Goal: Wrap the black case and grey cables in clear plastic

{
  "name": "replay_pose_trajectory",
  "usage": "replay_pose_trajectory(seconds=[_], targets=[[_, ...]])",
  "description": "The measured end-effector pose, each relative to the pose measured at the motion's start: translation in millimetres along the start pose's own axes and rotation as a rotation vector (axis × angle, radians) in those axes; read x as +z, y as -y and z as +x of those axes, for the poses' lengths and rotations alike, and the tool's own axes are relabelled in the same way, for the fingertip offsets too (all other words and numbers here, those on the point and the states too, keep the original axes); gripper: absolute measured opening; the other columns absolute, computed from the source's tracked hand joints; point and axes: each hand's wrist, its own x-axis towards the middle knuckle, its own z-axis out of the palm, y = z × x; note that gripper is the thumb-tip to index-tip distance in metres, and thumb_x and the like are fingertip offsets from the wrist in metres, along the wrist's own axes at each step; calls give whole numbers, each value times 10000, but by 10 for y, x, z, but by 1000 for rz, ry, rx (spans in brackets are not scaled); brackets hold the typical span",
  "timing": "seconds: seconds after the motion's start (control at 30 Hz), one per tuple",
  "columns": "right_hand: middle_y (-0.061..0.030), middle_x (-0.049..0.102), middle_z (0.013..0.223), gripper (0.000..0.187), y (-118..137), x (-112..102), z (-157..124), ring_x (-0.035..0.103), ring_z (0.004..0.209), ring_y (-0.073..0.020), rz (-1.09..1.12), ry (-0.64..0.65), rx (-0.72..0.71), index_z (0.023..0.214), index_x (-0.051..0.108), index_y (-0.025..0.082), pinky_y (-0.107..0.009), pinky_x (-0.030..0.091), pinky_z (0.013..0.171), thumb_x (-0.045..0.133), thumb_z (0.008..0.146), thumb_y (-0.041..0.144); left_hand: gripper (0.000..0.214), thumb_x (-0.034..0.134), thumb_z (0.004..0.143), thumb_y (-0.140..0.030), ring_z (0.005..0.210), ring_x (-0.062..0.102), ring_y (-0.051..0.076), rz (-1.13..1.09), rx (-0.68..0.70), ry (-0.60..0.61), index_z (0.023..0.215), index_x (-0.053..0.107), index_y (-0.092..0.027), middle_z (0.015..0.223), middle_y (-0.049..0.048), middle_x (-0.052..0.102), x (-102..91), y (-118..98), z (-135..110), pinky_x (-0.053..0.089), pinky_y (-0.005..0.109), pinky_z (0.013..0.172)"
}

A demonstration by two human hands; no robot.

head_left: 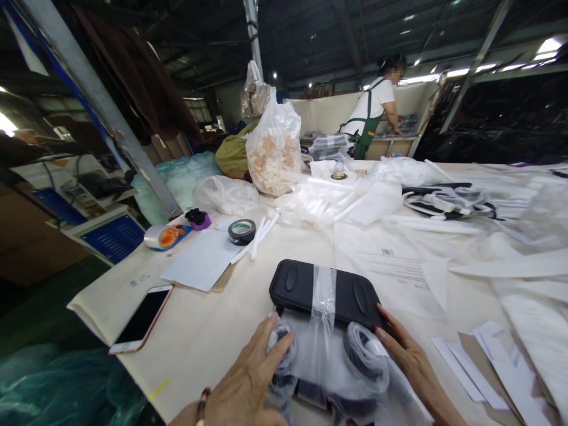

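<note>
A black zip-type case (299, 287) with two moulded ovals lies on the table in front of me, a strip of clear tape (325, 290) running across its middle. Nearer me, joined by that tape, is a clear plastic bag with coiled grey straps (366, 358) at both sides and dark flat parts between them. My left hand (248, 370) is closed at the left coil, thumb and forefinger on either side of it. At the right, my right hand (406, 349) grips the case's near corner, fingertips along its edge. The bag's lower part runs out of view.
Left of the case lie a phone (142, 319), a tape dispenser (166, 236), light blue sheets (202, 257) and black tape (242, 231). Paper strips (470, 367) lie right. Behind are white tubes (319, 198) and a full plastic bag (273, 148). A co-worker (370, 112) stands farther back.
</note>
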Motion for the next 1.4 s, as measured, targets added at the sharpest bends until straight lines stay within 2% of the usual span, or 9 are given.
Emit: replay_pose_trajectory(seconds=[0.17, 0.3, 0.5, 0.6, 0.8, 0.93, 1.07, 1.23, 1.4], targets=[[-69, 467, 1331, 766, 37, -1, -1, 346, 1268, -272, -10, 10, 16, 1295, 429, 200, -397, 249, 1074, 581, 659, 600, 711, 737, 649, -243, 1334, 193, 278, -2, 235, -8, 1289, 428, -221, 1453, 131, 228, -47, 333, 126, 211, 433, 1082], [-69, 478, 1321, 762, 69, 22, -11, 338, 1273, -271, 8, -11, 27, 1272, 453, 193, -384, 266, 1070, 597, 641, 594, 732, 692, 709, -198, 1303, 288, 228, 27, 497, -66, 1344, 329, -219, 1396, 127, 355, -109, 582, 277, 243, 397, 1078], [-64, 550, 1249, 753, 129, 47, -31, 391, 1235, -296, 39, -57, 48, 1236, 493, 202, -379, 376, 1007, 621, 602, 587, 326, 544, 795, -137, 1282, 329, 215, 144, 756, -59, 1120, 538, -153, 1326, 159, 445, -131, 663, 528, 310, 383, 1049], [-74, 544, 1255, 766, 143, 47, -41, 396, 1232, -294, 52, -69, 42, 1234, 498, 188, -382, 365, 1014, 640, 591, 580, 388, 491, 787, -100, 1302, 288, 219, 169, 778, -107, 1171, 482, -154, 1368, 162, 387, -93, 687, 512, 295, 401, 1057], [-98, 500, 1298, 788, 150, 27, -60, 382, 1245, -272, 83, -21, 33, 1278, 450, 157, -362, 351, 1016, 647, 624, 551, 884, 519, 630, -55, 1350, 137, 242, 92, 419, -118, 1395, 103, -204, 1484, 97, 128, -40, 627, 201, 179, 446, 1098], [-106, 486, 1309, 779, 149, -23, -26, 383, 1246, -269, 30, -14, 34, 1290, 436, 171, -383, 339, 1021, 620, 645, 566, 726, 486, 633, -141, 1263, 341, 242, -109, 104, -138, 1330, 287, -121, 1379, 126, 366, -77, 505, 85, 246, 396, 1078], [-123, 544, 1242, 723, 207, -94, 19, 444, 1195, -291, -190, -32, -34, 1241, 489, 168, -454, 360, 993, 564, 658, 589, 649, 501, 578, -169, 1115, 479, 226, -283, 43, -140, 1222, 436, -131, 1226, 94, 513, -117, 396, 79, 353, 328, 986], [-108, 542, 1237, 504, 521, 124, -171, 512, 1120, -279, -622, -208, -525, 1168, 548, 208, -420, 486, 858, 483, 767, 506, 653, 604, 530, -215, 941, 540, 230, -542, -53, -65, 1157, 465, -100, 1047, 90, 600, -149, 442, 78, 423, 304, 816], [-73, 600, 1165, 362, 814, 809, -459, 545, 1082, -196, -756, 149, -1113, 1200, 505, 197, -322, 481, 888, 491, 842, 246, 539, 696, 553, -432, 682, 516, 146, -979, -157, -28, 951, 529, -109, 813, 42, 574, -33, 593, 8, 379, 211, 503]])
